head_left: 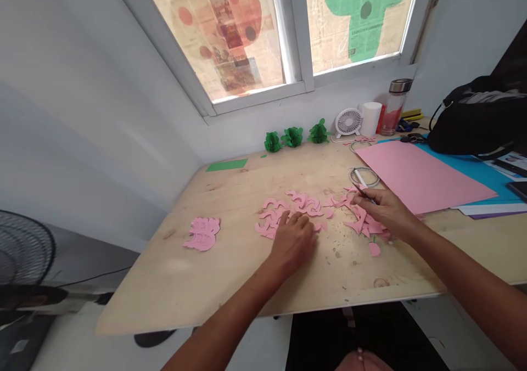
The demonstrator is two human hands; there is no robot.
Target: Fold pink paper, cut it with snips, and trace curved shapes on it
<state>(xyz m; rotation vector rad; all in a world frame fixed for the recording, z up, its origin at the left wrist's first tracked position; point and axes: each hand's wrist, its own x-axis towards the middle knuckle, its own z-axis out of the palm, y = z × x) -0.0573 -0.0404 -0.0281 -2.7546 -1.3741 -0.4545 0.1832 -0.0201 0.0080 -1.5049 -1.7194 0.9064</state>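
My left hand [294, 238] rests palm down on a spread of curved pink paper pieces [269, 215], its fingers somewhat apart. Some of those pieces are hidden under it. My right hand [385, 209] is closed around a slim dark pointed tool [363, 193], whose tip points up and to the left; its handle is hidden in the hand. Below that tool lies a heap of jagged pink paper scraps [362, 223]. At the left of the wooden table [234, 283] sits a small stack of pink scalloped paper cutouts [202, 234].
Three green paper ornaments [293, 137] stand along the wall beside a small white fan [348, 123]. A glass bottle [393, 110] is at the back. On the right lie pink sheets [424, 176], blue paper [506, 180] and a black bag [473, 121]. A wire coil [370, 176] lies near my right hand.
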